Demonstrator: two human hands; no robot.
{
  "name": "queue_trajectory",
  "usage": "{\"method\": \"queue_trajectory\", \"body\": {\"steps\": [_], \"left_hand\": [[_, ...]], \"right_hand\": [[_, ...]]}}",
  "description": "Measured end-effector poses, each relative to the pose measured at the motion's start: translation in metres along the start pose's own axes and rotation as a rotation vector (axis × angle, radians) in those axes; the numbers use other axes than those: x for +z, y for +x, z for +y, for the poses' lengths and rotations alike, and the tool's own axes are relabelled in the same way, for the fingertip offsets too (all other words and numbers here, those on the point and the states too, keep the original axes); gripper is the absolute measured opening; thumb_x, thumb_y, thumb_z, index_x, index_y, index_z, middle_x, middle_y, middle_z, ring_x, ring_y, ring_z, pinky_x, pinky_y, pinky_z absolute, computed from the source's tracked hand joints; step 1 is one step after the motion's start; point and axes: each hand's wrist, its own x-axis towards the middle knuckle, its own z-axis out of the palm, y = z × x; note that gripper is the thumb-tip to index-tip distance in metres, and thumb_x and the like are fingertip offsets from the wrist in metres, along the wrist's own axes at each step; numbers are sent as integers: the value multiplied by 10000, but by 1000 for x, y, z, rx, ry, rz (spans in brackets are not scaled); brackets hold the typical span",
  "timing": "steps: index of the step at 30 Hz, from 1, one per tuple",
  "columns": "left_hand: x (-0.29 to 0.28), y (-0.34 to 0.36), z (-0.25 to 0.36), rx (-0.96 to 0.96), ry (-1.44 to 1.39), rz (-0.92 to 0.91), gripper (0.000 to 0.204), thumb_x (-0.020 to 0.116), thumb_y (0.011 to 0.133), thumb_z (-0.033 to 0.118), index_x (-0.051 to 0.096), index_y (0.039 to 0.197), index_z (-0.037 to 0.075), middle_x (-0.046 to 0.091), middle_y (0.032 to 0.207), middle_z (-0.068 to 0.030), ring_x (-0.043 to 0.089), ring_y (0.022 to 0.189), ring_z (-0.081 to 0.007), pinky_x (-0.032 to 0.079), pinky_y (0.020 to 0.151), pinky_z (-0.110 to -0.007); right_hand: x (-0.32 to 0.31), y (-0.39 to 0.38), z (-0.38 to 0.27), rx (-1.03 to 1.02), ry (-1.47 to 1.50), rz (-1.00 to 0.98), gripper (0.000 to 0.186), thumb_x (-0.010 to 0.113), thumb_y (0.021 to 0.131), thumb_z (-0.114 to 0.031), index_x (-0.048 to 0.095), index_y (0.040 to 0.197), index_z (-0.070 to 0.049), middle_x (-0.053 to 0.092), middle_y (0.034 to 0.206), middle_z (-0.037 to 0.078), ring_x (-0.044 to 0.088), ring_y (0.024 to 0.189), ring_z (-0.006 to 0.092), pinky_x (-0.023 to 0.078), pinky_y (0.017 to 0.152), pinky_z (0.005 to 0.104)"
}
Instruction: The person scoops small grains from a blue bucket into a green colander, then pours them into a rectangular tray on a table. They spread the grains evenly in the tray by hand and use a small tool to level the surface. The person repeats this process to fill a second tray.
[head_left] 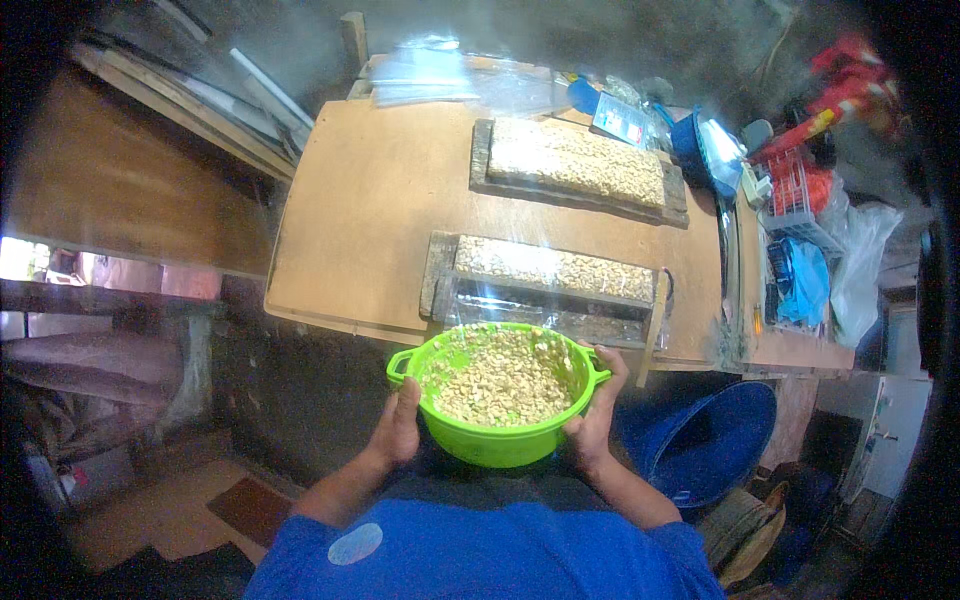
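Between my hands is a lime-green plastic basin (500,448), held in front of me at the near edge of the table. Pale puffed grains or nut pieces (500,385) lie inside it, with bits stuck to its walls. My left hand (396,420) grips its left side below the handle; my right hand (600,405) grips the right side by the other handle. Just beyond the basin, a wooden mould (438,275) holds a long slab of the same pale pieces (560,268), with clear plastic along its near side. Farther back, another wooden board (481,160) carries a second slab (575,160).
A wooden stick (655,325) lies across the near mould's right end. Clear plastic sheets (425,75) are stacked at the table's (360,190) far left. A blue container (692,150) and a wire basket (790,190) stand right. Below right is a large blue tub (710,440).
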Motion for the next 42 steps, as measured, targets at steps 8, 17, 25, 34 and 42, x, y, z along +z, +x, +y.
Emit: {"method": "queue_trajectory", "body": {"steps": [8, 17, 25, 34, 42], "left_hand": [[-5, 15, -9, -18, -99, 46, 827, 192, 1094, 649, 432, 1535, -9, 547, 1521, -169, 528, 1396, -254, 358, 1222, -408], [-9, 20, -7, 21, -125, 4, 884, 235, 1054, 719, 409, 1553, 10, 537, 1525, -190, 518, 1416, -291, 369, 1221, -452], [-1, 34, -7, 40, -91, 63, 808, 228, 1086, 656, 465, 1509, 10, 574, 1492, -173, 566, 1366, -285, 413, 1190, -442], [22, 56, -5, -21, -160, 8, 750, 234, 1122, 578, 502, 1485, -21, 601, 1458, -163, 566, 1339, -243, 383, 1186, -383], [58, 64, -5, -70, -194, -75, 745, 269, 1123, 578, 504, 1487, -29, 594, 1464, -154, 543, 1358, -215, 364, 1187, -356]], "right_hand": [[5, 7, -13, 117, -172, -8, 1139, 882, 688, -527, 246, 1498, -41, 419, 1385, 168, 441, 1337, 322, 353, 1183, 469], [3, 17, -15, 106, -204, -23, 1020, 876, 726, -398, 291, 1490, -60, 431, 1387, 162, 451, 1318, 316, 368, 1167, 453], [1, 8, -25, 68, -166, 2, 1027, 898, 719, -386, 289, 1486, -74, 473, 1367, 159, 504, 1278, 312, 410, 1134, 440], [-23, 16, -25, 162, -234, 50, 871, 837, 789, -270, 326, 1461, -58, 510, 1299, 153, 538, 1219, 282, 445, 1091, 420], [-50, 1, -27, 19, -99, 127, 811, 790, 820, -180, 318, 1471, -70, 494, 1317, 147, 529, 1219, 271, 446, 1087, 417]]}}
